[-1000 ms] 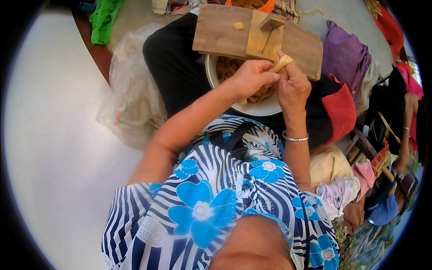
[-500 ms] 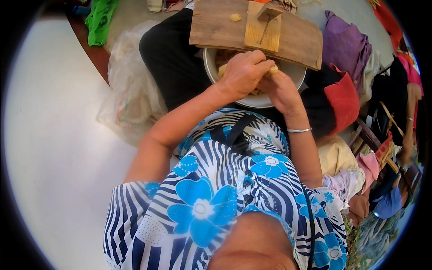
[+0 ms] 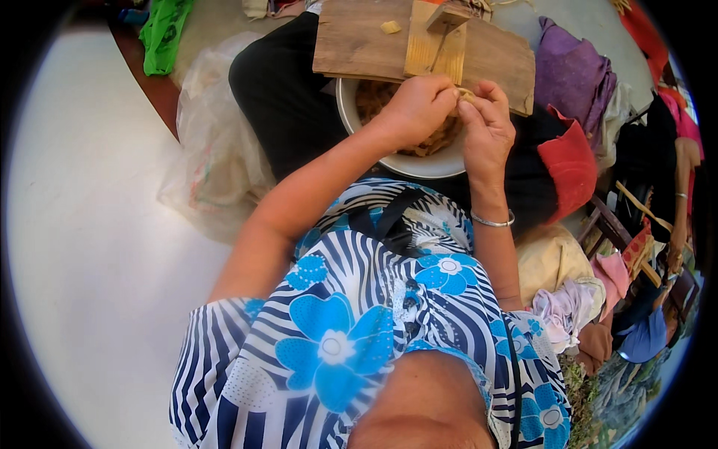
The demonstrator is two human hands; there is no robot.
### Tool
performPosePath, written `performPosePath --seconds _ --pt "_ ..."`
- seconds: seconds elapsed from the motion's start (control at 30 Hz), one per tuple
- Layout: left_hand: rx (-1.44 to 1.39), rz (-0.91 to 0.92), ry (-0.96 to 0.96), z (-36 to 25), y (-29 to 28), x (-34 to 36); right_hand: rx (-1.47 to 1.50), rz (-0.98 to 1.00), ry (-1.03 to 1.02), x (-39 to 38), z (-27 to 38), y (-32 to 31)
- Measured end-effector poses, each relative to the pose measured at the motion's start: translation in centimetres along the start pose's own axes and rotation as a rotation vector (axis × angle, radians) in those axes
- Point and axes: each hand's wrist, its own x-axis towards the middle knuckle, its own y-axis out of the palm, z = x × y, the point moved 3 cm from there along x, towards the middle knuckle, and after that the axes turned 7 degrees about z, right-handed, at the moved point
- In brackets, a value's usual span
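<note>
My left hand (image 3: pixel 425 111) and my right hand (image 3: pixel 490 129) meet above a white bowl (image 3: pixel 346 112), fingertips pinched. Between them is a small pale yellow strip (image 3: pixel 467 94), mostly covered by the fingers; its exact kind does not show. Brown and tan curled pieces (image 3: pixel 430 144) lie in the bowl, between my legs. Across the bowl's far side rests a wooden board (image 3: pixel 359 46). It carries a lighter wooden block (image 3: pixel 420 46) with a raised upper piece and a thin nail-like rod. Left of the block sits a small yellow piece (image 3: pixel 390 28).
A clear plastic bag (image 3: pixel 221 142) lies to my left, a green bag (image 3: pixel 163 36) beyond it. Purple cloth (image 3: pixel 572 75) and other fabrics are heaped at right. Another person's arm (image 3: pixel 682 187) shows at the far right, near wooden chair parts (image 3: pixel 609 224).
My right hand has moved slightly right and up, its fingers lifting, and the gap between my hands has widened. The pale strip now shows between them, with more of the bowl's contents visible.
</note>
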Motion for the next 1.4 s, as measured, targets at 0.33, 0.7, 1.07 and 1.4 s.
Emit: performPosePath --seconds 0.33,0.7,1.07,1.4 --pt "0.587 -0.187 0.302 -0.1 -1.9 -4.4 0.212 0.012 0.121 0.4 -1.8 -1.3" --pt "0.521 -0.104 0.307 -0.3 -3.3 -2.0 -0.202 0.694 0.370 3.0 0.4 -3.9" --pt "0.256 0.062 0.147 -0.6 -3.5 -0.8 0.195 0.624 0.568 4.8 2.7 -2.1" --pt "0.011 0.102 -0.044 1.3 -6.2 2.1 0.203 0.491 0.400 6.4 -0.8 -1.7"
